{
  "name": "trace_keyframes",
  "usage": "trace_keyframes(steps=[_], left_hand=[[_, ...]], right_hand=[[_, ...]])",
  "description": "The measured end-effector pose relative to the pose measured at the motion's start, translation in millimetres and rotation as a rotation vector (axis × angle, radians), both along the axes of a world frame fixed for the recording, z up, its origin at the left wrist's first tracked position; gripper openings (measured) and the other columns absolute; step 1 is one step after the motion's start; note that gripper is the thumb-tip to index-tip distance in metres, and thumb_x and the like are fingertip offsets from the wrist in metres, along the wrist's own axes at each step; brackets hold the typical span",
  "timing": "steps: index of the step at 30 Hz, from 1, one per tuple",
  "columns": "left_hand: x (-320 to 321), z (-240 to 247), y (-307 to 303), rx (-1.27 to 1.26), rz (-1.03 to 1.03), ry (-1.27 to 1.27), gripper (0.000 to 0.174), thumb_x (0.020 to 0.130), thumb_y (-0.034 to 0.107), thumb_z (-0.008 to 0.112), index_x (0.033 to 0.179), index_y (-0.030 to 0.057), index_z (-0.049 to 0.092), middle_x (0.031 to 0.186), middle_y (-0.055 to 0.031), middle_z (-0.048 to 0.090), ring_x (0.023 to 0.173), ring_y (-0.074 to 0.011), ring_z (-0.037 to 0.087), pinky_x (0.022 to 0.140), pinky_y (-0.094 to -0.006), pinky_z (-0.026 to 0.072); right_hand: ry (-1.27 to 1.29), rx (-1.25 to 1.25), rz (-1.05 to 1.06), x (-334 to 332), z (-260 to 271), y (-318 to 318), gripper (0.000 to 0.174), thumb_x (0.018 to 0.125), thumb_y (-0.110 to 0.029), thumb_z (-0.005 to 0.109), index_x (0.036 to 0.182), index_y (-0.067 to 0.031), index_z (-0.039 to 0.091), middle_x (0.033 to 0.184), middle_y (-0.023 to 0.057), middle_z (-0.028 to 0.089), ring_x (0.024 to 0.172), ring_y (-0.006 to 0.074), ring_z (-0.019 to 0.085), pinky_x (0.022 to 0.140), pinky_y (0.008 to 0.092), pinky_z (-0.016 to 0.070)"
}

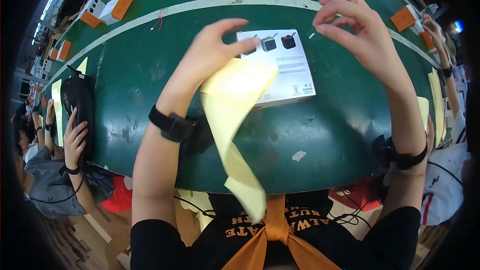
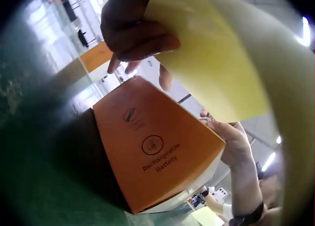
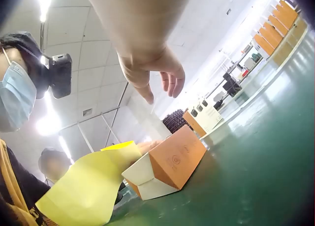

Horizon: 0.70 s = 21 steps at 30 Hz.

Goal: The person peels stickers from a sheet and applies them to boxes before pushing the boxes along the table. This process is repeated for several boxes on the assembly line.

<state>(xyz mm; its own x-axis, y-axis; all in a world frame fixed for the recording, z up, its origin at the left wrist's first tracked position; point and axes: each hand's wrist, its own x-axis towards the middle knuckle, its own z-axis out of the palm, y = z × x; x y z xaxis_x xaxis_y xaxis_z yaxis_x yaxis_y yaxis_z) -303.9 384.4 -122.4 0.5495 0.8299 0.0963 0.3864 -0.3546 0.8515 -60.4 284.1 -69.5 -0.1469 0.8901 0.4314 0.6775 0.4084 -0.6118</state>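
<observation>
A white box (image 1: pixel 295 75) with orange sides and pictures of small speakers lies between the hands on the green table. My left hand (image 1: pixel 215 50) is over its left side, thumb and index finger spread. The other fingers of that hand hold a long yellow paper sheet (image 1: pixel 225 115), which hangs down toward the table's front edge. In the left wrist view, the curled fingers (image 2: pixel 147 41) overlap the yellow paper, beside the box's orange "Rechargeable Battery" side. Raised beyond the box's right side, my right hand (image 1: pixel 355 30) pinches a small clear piece (image 1: pixel 312 34) at its fingertips.
More orange-and-white boxes (image 1: pixel 116 7) stand along the far side behind a pale strip (image 1: pixel 200 6). A thin red wire (image 1: pixel 159 20) lies back left. At left, another person's hand (image 1: pixel 75 137) touches a black object (image 1: pixel 77 97). A white scrap (image 1: pixel 298 156) lies near the front edge.
</observation>
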Motion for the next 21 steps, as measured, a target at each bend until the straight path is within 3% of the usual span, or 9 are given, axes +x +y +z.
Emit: trace_keyframes(steps=[2, 5, 6, 9, 11, 12, 14, 16, 21], left_hand=[[4.6, -1.1, -5.5, -0.482, -0.093, -0.106, 0.032, 0.082, 0.022, 0.07, 0.103, -0.0013, 0.062, 0.09, -0.0086, 0.064, 0.079, -0.0119, 0.06, 0.068, -0.0239, 0.0477], [0.7, -5.8, -12.3, -0.458, -0.173, -0.106, 0.029, 0.082, 0.021, 0.069, 0.1, -0.0014, 0.062, 0.086, -0.007, 0.063, 0.076, -0.0099, 0.058, 0.065, -0.0226, 0.0467], [-1.1, -4.2, -18.6, -0.536, -0.217, -0.082, 0.029, 0.084, 0.015, 0.068, 0.105, -0.0018, 0.059, 0.092, -0.0053, 0.061, 0.085, -0.0095, 0.056, 0.075, -0.0232, 0.0453], [1.4, 0.9, -45.3, -0.431, -0.35, -0.016, 0.023, 0.084, 0.012, 0.067, 0.102, -0.0018, 0.062, 0.092, -0.004, 0.062, 0.085, -0.0089, 0.055, 0.076, -0.0234, 0.0446], [4.4, 9.0, -55.3, -0.556, -0.342, -0.004, 0.023, 0.084, 0.009, 0.066, 0.103, -0.0028, 0.062, 0.092, -0.0035, 0.063, 0.086, -0.0091, 0.056, 0.076, -0.0233, 0.046], [4.6, 8.0, -57.6, -0.579, -0.305, -0.04, 0.022, 0.084, 0.007, 0.066, 0.103, -0.0034, 0.062, 0.092, -0.004, 0.063, 0.086, -0.0092, 0.057, 0.076, -0.0229, 0.0469], [6.8, 2.7, -60.0, -0.617, -0.272, -0.077, 0.022, 0.084, 0.006, 0.065, 0.103, -0.004, 0.062, 0.093, -0.0045, 0.063, 0.086, -0.0093, 0.058, 0.075, -0.0226, 0.0478], [6.4, -1.0, -61.3, -0.532, -0.245, -0.145, 0.019, 0.083, 0.01, 0.066, 0.097, -0.0019, 0.064, 0.08, -0.0037, 0.063, 0.07, -0.0065, 0.058, 0.061, -0.0211, 0.0462], [4.5, -4.4, -59.3, -0.508, -0.234, -0.124, 0.019, 0.082, 0.011, 0.067, 0.095, -0.0021, 0.064, 0.078, -0.0031, 0.063, 0.069, -0.0062, 0.057, 0.06, -0.021, 0.0457]], right_hand=[[-0.033, -0.021, 0.029, 0.6, 1.5, 11.4, 0.01, 0.083, -0.013, 0.061, 0.09, -0.0041, 0.062, 0.088, 0.0033, 0.059, 0.081, 0.0138, 0.056, 0.074, 0.0267, 0.0462], [0.056, -0.056, 0.13, -3.4, -4.5, 23.0, 0.013, 0.083, -0.013, 0.061, 0.089, -0.0017, 0.062, 0.08, 0.0032, 0.06, 0.072, 0.0116, 0.056, 0.067, 0.0234, 0.0452], [0.06, -0.07, 0.12, -4.3, -3.2, 22.0, 0.013, 0.083, -0.013, 0.061, 0.089, -0.0017, 0.062, 0.08, 0.0032, 0.06, 0.072, 0.0116, 0.056, 0.067, 0.0234, 0.0452], [0.093, -0.248, 0.199, -8.5, 2.4, 18.8, 0.007, 0.084, -0.003, 0.06, 0.089, 0.0009, 0.059, 0.084, 0.002, 0.058, 0.08, 0.0086, 0.055, 0.075, 0.0228, 0.0448], [0.13, -0.451, 0.222, -10.1, 0.1, 17.5, 0.006, 0.082, 0.0, 0.059, 0.088, 0.0009, 0.058, 0.083, 0.0017, 0.057, 0.077, 0.0081, 0.054, 0.075, 0.0222, 0.0446], [0.261, -0.466, 0.331, -8.2, -1.8, 19.2, 0.011, 0.085, -0.009, 0.064, 0.087, 0.001, 0.062, 0.078, 0.0032, 0.061, 0.07, 0.0069, 0.055, 0.066, 0.0206, 0.0459], [0.249, -0.54, 0.335, -13.5, 8.4, 10.8, 0.01, 0.085, -0.009, 0.064, 0.087, 0.0012, 0.061, 0.081, 0.0036, 0.062, 0.072, 0.0076, 0.056, 0.068, 0.0211, 0.0469], [0.309, -0.632, 0.427, -12.5, 6.4, 11.1, 0.008, 0.085, -0.007, 0.063, 0.088, 0.0002, 0.062, 0.084, 0.0052, 0.063, 0.075, 0.009, 0.058, 0.071, 0.0224, 0.048], [0.162, -0.588, 0.384, -21.4, -15.4, 9.3, 0.01, 0.079, 0.004, 0.06, 0.087, 0.0005, 0.058, 0.083, 0.0012, 0.057, 0.075, 0.0072, 0.053, 0.074, 0.0211, 0.044]])
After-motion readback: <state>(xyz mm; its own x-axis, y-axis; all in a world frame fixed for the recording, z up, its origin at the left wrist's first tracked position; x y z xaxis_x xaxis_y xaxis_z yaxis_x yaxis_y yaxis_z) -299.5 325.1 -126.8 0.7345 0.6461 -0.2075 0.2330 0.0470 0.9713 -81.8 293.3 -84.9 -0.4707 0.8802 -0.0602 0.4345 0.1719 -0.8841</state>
